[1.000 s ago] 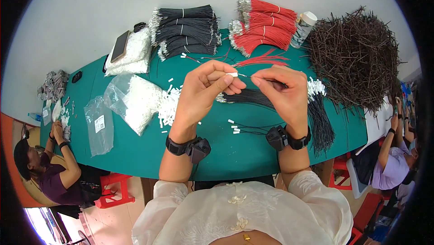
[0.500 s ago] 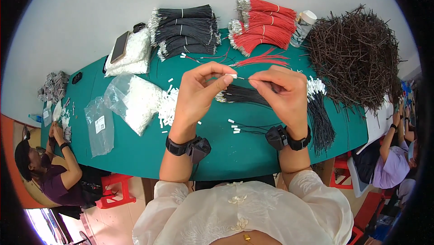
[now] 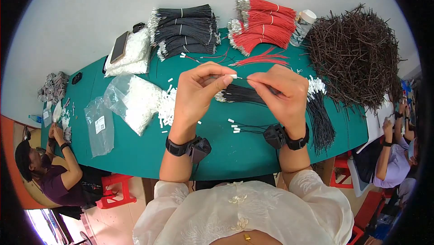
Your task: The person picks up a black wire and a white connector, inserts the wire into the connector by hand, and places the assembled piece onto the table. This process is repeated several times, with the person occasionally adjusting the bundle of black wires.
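Both hands are raised above the green table [image 3: 235, 154], fingertips almost meeting. The left hand [image 3: 199, 93] is pinched shut on a small white connector [image 3: 233, 77], held between thumb and forefinger. The right hand [image 3: 280, 93] is closed on the end of a thin black wire [image 3: 266, 92], whose bare tip is aimed at the connector (whether the tip has entered it cannot be told at this size).

Progress, judged from the layout: a few black wires with white connectors already fitted [image 3: 246, 128] lie on the table just below the hands, so some pieces appear done. Much seems left: a loose bunch of black wires [image 3: 242, 95] lies directly under the hands, and tied bundles of black wires [image 3: 185, 30] and red wires [image 3: 262, 23] are stacked at the far edge, well apart from the hands. A spill of white connectors [image 3: 165, 109] sits beside a clear bag [image 3: 131, 100], just left of the left hand.

Also noted: a large heap of dark brown wire pieces [image 3: 357, 55] at far right; other people at work at both table ends.
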The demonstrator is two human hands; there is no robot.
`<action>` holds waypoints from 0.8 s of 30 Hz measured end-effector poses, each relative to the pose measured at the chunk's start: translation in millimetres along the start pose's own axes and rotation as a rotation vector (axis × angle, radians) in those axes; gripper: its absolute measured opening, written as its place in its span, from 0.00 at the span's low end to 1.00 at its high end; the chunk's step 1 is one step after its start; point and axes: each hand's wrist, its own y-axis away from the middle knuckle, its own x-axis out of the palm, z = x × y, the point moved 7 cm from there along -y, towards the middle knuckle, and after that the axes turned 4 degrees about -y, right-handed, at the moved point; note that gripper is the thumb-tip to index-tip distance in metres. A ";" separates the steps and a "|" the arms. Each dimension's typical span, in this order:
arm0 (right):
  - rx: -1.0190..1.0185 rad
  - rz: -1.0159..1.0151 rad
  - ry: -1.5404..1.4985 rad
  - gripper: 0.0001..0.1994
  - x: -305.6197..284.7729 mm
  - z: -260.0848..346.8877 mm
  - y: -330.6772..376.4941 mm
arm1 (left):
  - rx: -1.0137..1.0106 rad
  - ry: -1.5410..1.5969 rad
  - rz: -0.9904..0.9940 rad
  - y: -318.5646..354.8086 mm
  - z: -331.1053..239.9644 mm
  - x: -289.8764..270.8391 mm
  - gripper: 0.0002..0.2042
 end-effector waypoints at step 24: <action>0.077 0.015 -0.071 0.06 7.1 -9.0 0.3 | -0.055 0.033 0.009 2.8 6.6 6.4 0.06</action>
